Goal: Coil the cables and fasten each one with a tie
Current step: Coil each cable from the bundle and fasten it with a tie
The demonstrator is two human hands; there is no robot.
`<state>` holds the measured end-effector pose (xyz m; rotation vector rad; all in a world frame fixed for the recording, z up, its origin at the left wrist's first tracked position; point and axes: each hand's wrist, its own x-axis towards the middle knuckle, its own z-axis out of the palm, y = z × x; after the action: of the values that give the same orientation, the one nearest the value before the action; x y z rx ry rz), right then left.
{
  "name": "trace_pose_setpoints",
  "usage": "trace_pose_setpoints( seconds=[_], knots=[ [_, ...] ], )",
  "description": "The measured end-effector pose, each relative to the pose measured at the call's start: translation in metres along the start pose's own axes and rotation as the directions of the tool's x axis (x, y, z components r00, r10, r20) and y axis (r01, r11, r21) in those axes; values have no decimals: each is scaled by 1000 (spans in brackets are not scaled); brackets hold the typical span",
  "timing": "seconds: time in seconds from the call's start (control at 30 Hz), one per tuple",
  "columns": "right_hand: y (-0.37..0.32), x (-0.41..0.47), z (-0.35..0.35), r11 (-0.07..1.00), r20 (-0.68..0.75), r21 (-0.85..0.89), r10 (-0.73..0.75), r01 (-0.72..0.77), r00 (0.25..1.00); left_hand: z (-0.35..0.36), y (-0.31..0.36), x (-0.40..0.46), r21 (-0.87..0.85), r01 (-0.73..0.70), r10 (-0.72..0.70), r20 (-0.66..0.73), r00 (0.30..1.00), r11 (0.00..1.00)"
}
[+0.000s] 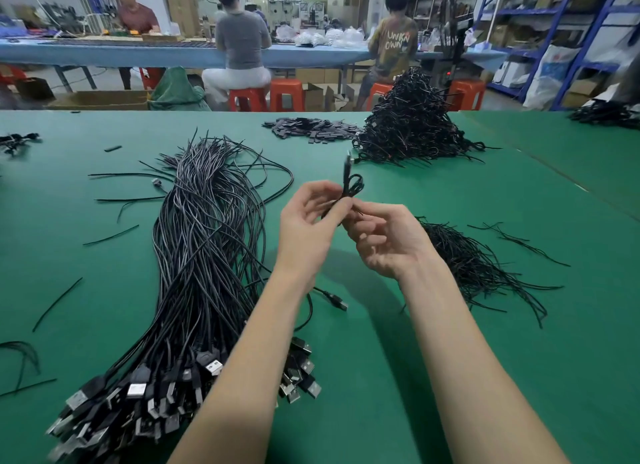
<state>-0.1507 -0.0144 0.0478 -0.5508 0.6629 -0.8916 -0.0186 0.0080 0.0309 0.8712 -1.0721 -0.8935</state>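
A small coiled black cable [350, 186] is held upright above the green table [450, 359], one end sticking up. My left hand [308, 228] pinches the coil from the left. Touching it from the right, my right hand [384, 238] grips the same coil with its fingertips, where a thin tie seems to wrap it. A long bundle of loose black USB cables [201, 255] lies to the left, plugs toward me. Black wire ties [471, 259] lie in a heap at the right. Coiled, tied cables [412, 124] form a pile at the back.
A flat pile of small black parts [311, 128] lies at the back centre. Stray ties are scattered on the left of the table. One loose USB plug [337, 301] lies under my left wrist. Beyond the table, people sit on red stools at a blue bench.
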Motion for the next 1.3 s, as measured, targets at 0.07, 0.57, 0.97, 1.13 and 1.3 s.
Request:
trace_pose_setpoints(
  seconds=[0.07,0.57,0.97,1.13,1.3],
  knots=[
    [-1,-1,0,932,-49,-324,-189,164,981,-6,1,2,-91,228,-222,69,973,970],
    [-5,-8,-11,-311,521,-844,-669,438,529,-16,7,8,-229,572,-555,139,820,787],
    [4,-3,-6,606,47,-731,-416,315,908,-20,-3,8,-135,500,-500,34,865,856],
    [5,-3,-17,-200,408,-905,-660,376,631,-20,-4,8,-167,587,-590,35,806,792],
    [9,-2,-13,-355,510,-859,-665,370,546,-21,-3,9,-169,610,-616,21,788,774]
  ],
)
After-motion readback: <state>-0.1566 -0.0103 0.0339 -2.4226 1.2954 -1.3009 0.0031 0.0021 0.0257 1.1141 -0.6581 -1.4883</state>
